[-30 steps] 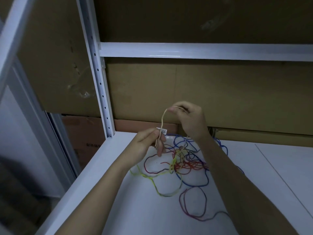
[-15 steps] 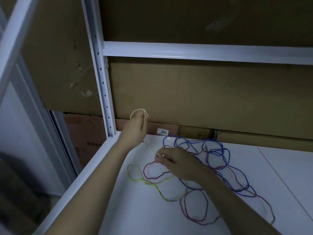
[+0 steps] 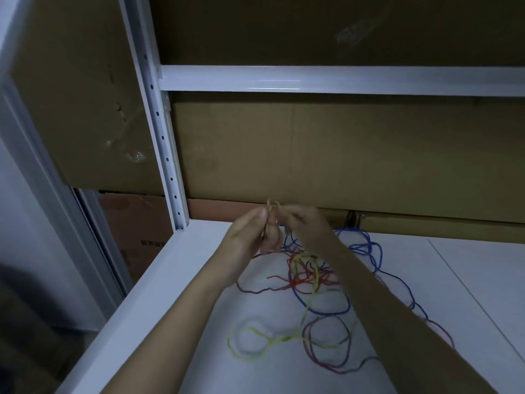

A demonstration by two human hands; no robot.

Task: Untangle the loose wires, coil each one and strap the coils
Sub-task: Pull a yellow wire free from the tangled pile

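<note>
Since half a second ago the right hand (image 3: 305, 227) has risen from the shelf (image 3: 176, 280) to meet the left hand (image 3: 250, 237), just beside it at 3 o'clock. Both hands pinch a thin beige wire (image 3: 270, 206); its small loop stands out above the fingertips, at 12 o'clock. Motion blur hides the exact finger grip. At 5 o'clock from the hands, the coloured wires (image 3: 309, 277) lie tangled on the white shelf.

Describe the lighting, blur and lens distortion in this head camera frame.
Head view: dim, bluish light; motion blur smears the right hand and the pale tan wire pinched by the left hand; glare streaks the white metal shelf beam; wide-angle distortion tilts the perforated white upright post.
</note>
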